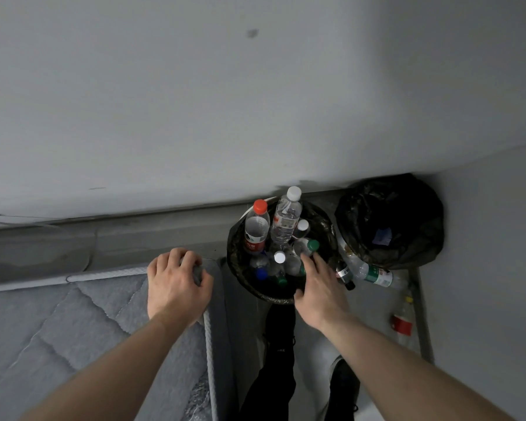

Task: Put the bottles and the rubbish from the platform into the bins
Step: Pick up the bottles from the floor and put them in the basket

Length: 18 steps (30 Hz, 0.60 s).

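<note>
Mostly done by the look of it: bin (240, 238) under right hand (319, 287) (fingers loose, empty) is full, 3 bottles (374, 273) lie beyond it; left hand (176, 284) grips mattress corner (208, 264).

1 head-worn view, looking steeply down and forward, close over the bin (240, 262) by the wall (195, 101)

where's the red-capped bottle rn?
Head view, centre-right: the red-capped bottle stands upright at the left rim inside the near bin, beside the white-capped bottle.
</note>
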Available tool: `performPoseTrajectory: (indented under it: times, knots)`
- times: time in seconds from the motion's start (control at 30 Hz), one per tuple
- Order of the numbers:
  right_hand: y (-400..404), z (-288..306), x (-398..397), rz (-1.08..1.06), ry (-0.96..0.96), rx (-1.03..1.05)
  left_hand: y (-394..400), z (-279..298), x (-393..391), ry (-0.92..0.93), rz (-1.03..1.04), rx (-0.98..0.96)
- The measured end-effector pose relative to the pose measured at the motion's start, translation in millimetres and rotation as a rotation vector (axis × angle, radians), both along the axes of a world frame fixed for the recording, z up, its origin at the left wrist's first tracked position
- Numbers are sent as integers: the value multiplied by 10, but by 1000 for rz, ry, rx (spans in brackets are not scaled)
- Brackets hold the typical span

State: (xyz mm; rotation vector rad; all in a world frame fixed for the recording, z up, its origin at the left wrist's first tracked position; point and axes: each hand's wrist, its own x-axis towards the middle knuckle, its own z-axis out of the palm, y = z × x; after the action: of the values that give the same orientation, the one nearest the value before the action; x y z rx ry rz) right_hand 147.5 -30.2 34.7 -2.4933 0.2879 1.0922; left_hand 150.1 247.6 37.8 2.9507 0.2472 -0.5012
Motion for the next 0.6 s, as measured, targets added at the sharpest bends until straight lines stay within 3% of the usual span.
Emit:
performPoseTrajectory:
  times: [0.3,0.6]
  knots:
    - [-262,31,-654,3,86,-33,-77,78,16,82,-21,83]
    - [-1203,197,-1665,-182,103,-64,-423,177,-88,106,-6,237]
